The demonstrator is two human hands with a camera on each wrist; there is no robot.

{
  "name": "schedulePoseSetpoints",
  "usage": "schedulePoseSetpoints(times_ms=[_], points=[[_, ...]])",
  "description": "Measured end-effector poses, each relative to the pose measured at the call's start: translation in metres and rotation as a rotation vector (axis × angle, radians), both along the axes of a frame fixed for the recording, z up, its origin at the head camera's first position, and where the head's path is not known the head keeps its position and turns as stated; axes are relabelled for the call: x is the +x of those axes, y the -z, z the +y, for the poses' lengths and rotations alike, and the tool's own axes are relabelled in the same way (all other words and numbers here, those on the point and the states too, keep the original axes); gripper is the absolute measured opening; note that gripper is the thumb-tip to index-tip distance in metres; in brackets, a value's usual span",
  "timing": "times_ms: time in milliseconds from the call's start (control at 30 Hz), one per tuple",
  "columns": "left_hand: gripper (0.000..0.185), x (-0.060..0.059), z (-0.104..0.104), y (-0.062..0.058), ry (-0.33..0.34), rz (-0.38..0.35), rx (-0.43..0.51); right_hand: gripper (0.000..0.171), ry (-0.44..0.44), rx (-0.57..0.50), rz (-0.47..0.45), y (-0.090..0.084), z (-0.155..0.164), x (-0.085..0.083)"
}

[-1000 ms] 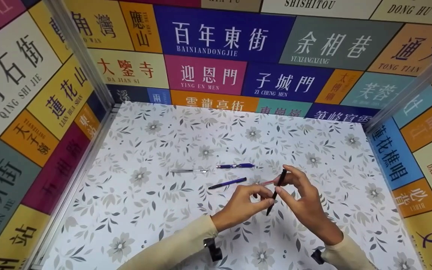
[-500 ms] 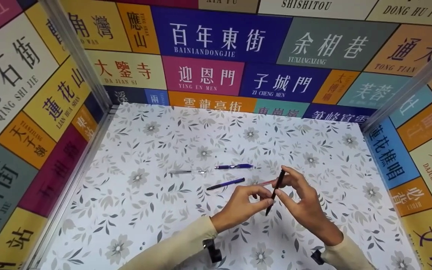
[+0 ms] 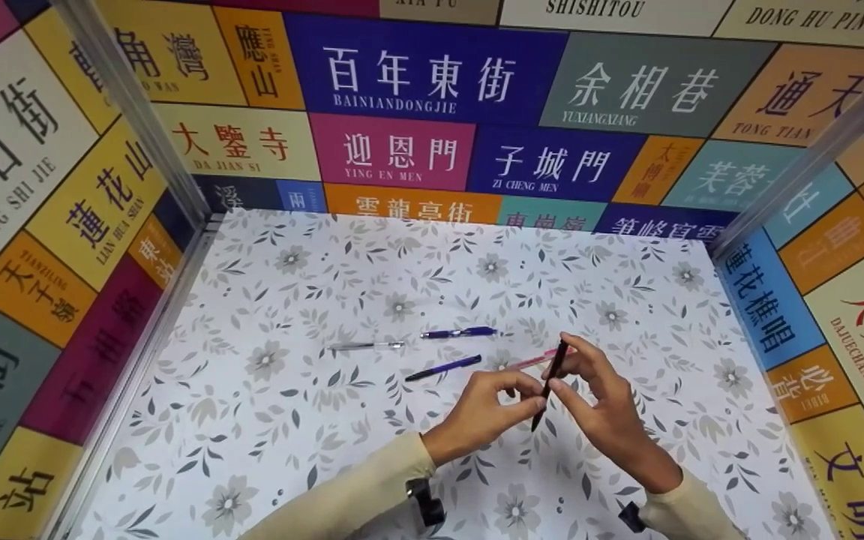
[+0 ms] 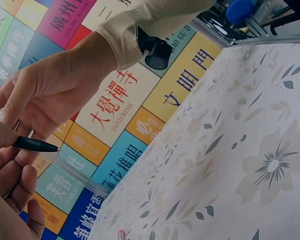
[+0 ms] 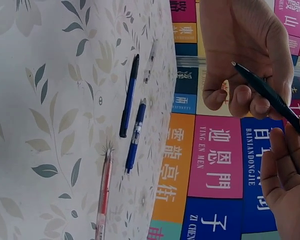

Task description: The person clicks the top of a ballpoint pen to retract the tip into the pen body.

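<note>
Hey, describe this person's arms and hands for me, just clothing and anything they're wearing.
The left hand and right hand are ungloved. Long, plain cream sleeves reach toward the wrists, with a small black device at each cuff.

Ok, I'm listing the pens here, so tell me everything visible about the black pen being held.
The black pen is slim, with a smooth, plastic-looking barrel tapering to an exposed, paler tip. It slants above the floral tabletop, tip lowest in the head view, between the left hand and right hand, whose fingers hold it and partly hide it.
</note>
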State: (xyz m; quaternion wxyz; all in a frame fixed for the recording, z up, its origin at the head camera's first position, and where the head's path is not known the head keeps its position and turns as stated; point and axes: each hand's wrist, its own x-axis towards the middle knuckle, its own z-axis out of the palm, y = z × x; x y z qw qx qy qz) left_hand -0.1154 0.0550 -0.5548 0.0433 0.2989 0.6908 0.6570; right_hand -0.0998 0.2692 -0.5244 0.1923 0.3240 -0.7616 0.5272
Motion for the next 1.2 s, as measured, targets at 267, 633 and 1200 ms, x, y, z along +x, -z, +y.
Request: schedulePoseSetpoints(times_ms=[267,633,1200], points=[[0.010,0.001,0.000,-0.005,0.017,-0.021,0.026,0.073,-0.019,-0.053,-0.026,-0.002,0.000,0.001],[0.009,0.001,0.000,-0.006,0.022,0.013,0.018,0.073,-0.056,-0.083,-0.017,-0.003,0.000,0.000],[0.010,-0.007,-0.003,0.000,0.010,0.045,-0.054,0.082,-0.002,-0.032,-0.078,0.013,0.002,0.000]])
